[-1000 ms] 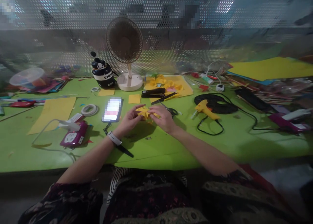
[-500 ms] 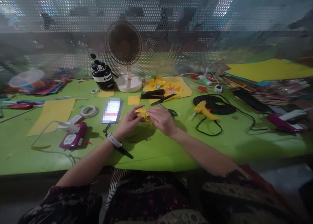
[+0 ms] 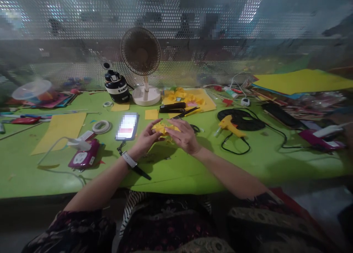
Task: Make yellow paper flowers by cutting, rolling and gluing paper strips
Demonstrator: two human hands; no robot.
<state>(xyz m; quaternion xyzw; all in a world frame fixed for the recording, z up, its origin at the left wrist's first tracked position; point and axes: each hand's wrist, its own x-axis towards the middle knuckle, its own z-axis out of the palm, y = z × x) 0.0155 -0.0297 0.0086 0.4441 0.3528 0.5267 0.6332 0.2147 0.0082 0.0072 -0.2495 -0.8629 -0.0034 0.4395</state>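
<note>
Between my two hands, above the middle of the green table, is a folded yellow paper piece (image 3: 160, 128). My left hand (image 3: 147, 138) pinches its left side between thumb and fingers. My right hand (image 3: 185, 136) grips the right side, with the fingers partly covering the paper. Small yellow scraps lie below the fingertips. Just behind my hands are a black stapler (image 3: 172, 107) and scissors (image 3: 195, 128), the latter partly hidden by my right hand. A lit phone (image 3: 127, 126) lies left of my left hand, and a yellow glue gun (image 3: 231, 125) lies to the right.
A white fan (image 3: 146, 95) and a black bottle (image 3: 117, 89) stand at the back, beside yellow paper shapes (image 3: 183, 95). A tape roll (image 3: 101, 127) and purple power strip (image 3: 84, 155) are on the left. Paper sheets (image 3: 303, 82) are stacked at the back right.
My right hand's fingers have shifted and spread a little over the yellow paper, more of which now shows between the hands. The left hand keeps its hold.
</note>
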